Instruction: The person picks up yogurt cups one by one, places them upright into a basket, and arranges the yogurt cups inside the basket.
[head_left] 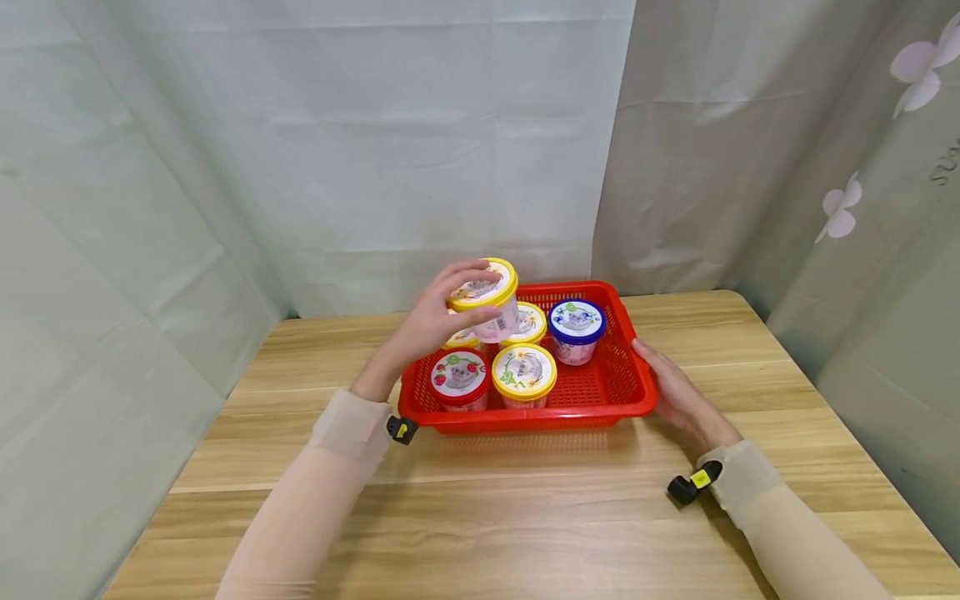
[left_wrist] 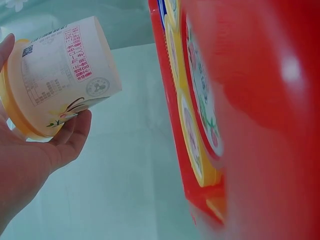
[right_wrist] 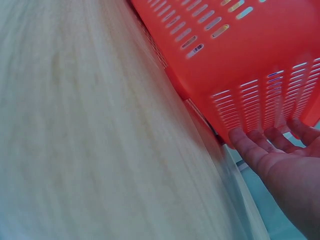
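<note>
My left hand (head_left: 438, 312) grips a paper ice cream cup (head_left: 498, 323) by its yellow lid, thumb on one side and fingers on the other. The cup is raised above the red plastic basket (head_left: 592, 410); in the left wrist view the printed side of this cup (left_wrist: 65, 70) tilts sideways. At the basket's right end my right hand (head_left: 675, 392) holds the rim. The right wrist view has the fingers (right_wrist: 250, 150) against the perforated outer wall (right_wrist: 240, 75), with the thumb hidden there.
Inside the basket stand a red-lidded cup (head_left: 459, 375), a blue-lidded cup (head_left: 577, 323) and several yellow-lidded ones, such as the front cup (head_left: 525, 372). The basket sits on a wooden table (head_left: 525, 517), near its back edge. Pale curtains (head_left: 390, 150) hang behind and at both sides.
</note>
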